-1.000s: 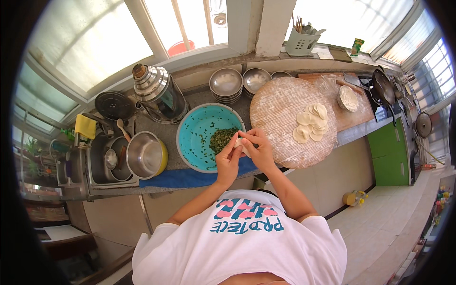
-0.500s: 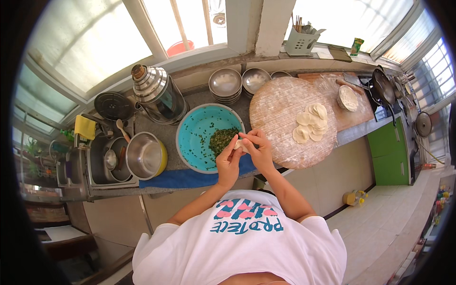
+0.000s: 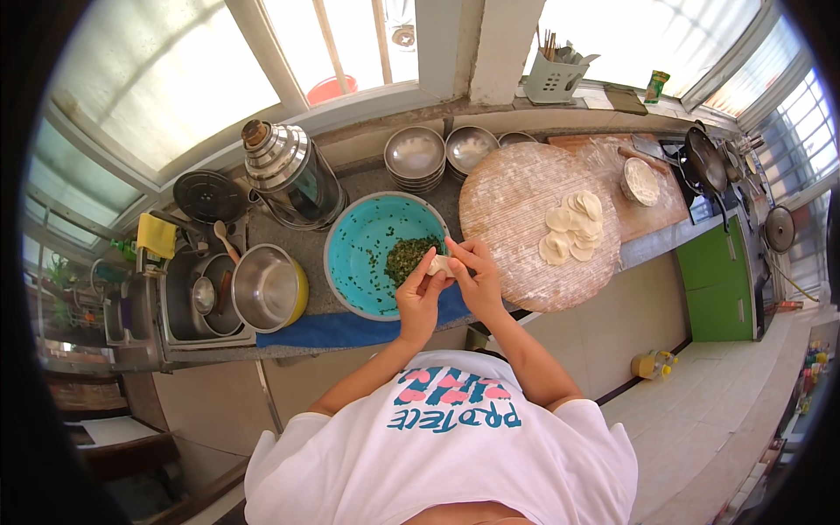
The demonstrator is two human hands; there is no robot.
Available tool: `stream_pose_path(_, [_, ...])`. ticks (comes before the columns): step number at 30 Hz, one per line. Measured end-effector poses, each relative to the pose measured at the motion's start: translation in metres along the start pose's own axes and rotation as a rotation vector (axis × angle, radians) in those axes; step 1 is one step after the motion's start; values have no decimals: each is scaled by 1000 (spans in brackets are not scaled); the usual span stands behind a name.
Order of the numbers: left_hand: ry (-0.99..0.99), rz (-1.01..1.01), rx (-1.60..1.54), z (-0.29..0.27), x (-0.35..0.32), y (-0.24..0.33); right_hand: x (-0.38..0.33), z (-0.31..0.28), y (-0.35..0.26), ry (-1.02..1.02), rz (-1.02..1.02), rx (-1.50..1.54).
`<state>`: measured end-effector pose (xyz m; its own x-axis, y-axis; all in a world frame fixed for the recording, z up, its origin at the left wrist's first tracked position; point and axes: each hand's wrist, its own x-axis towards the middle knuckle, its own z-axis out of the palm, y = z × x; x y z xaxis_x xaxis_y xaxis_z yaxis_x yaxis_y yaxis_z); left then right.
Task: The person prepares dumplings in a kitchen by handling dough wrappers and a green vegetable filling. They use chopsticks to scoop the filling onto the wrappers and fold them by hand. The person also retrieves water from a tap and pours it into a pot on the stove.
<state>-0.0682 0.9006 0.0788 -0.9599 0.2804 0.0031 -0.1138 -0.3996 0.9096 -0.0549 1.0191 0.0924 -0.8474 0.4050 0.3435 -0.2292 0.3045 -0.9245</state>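
Between my fingers is a pale dumpling (image 3: 441,266), pinched from both sides over the near right rim of a turquoise basin (image 3: 354,254). My left hand (image 3: 422,293) closes on its left side, my right hand (image 3: 478,278) on its right. Fingers cover much of the dumpling, so its seam cannot be made out. Chopped green filling (image 3: 404,259) lies heaped at the right of the basin, with bits scattered on its wall. To the right, several round dough wrappers (image 3: 573,229) overlap on a floured round board (image 3: 503,210).
Stacked metal bowls (image 3: 415,153) stand behind the basin. A steel thermos (image 3: 293,171) and a metal pot (image 3: 269,289) are to the left, beside the sink (image 3: 181,306). On the right are a flour bowl (image 3: 641,182), a rolling pin (image 3: 643,158) and a wok (image 3: 705,161).
My fingers have shifted slightly along the dumpling, and my right fingertips sit a little higher. The basin, board and wrappers have stayed put.
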Motion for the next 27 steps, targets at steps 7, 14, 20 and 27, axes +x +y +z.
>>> stream_pose_path(7, [-67,11,74,-2,0,-4,-3,-4,8,-13,59,48])
stream_pose_path(14, [-101,2,66,-5,-2,-13,-2,-4,7,-7,-77,-106])
stream_pose_path(20, [-57,-9,31,1,-2,-2,-3,-5,-5,-4,74,38])
stream_pose_path(27, [-122,122,211,-5,-1,-12,-4,-4,9,14,-134,-108])
